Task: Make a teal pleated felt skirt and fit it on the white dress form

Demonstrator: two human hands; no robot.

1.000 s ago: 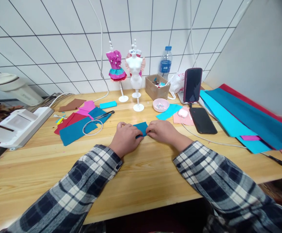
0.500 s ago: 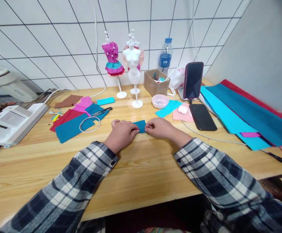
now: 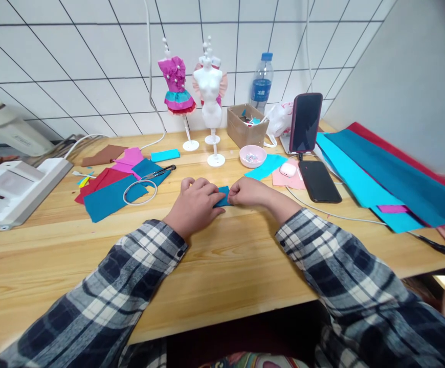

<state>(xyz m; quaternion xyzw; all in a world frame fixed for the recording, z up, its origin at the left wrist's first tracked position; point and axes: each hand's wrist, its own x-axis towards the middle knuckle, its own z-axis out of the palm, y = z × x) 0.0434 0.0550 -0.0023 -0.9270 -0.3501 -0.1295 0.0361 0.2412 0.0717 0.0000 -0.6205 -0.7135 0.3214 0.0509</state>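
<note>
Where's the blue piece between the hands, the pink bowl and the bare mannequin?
Blue piece (image 3: 224, 201), head view: exposed lower part.
Pink bowl (image 3: 253, 164), head view: front wall.
Bare mannequin (image 3: 209, 84), head view: chest.

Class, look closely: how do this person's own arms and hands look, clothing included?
The left sleeve and right sleeve are long, in matching plaid: dark navy, grey and off-white. Each cuff shows a small dark button. The left hand and right hand are bare, with no gloves and no visible rings.
</note>
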